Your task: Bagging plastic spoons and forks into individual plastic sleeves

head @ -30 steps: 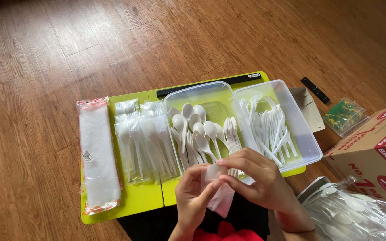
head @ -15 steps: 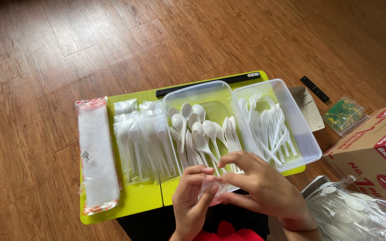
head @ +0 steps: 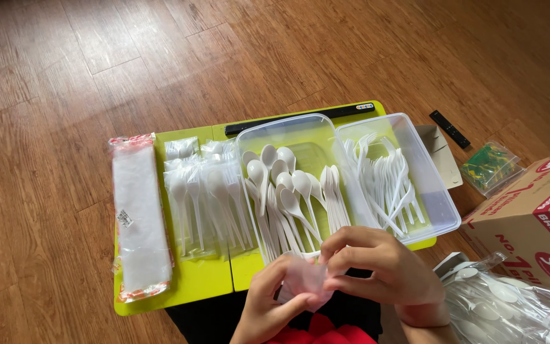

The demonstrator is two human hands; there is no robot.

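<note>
While a small clear plastic sleeve (head: 303, 280) is pinched by both the left hand (head: 268, 306) and right hand (head: 380, 271), opening appears underway; a spoon (head: 291, 204) seems needed next.

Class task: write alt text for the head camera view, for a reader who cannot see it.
Two bare hands, left hand and right hand, hold a small clear plastic sleeve over a lime-green folding table on a wood floor. On the table are clear tubs of white plastic spoons and forks, wrapped cutlery sets and a pack of sleeves.
</note>
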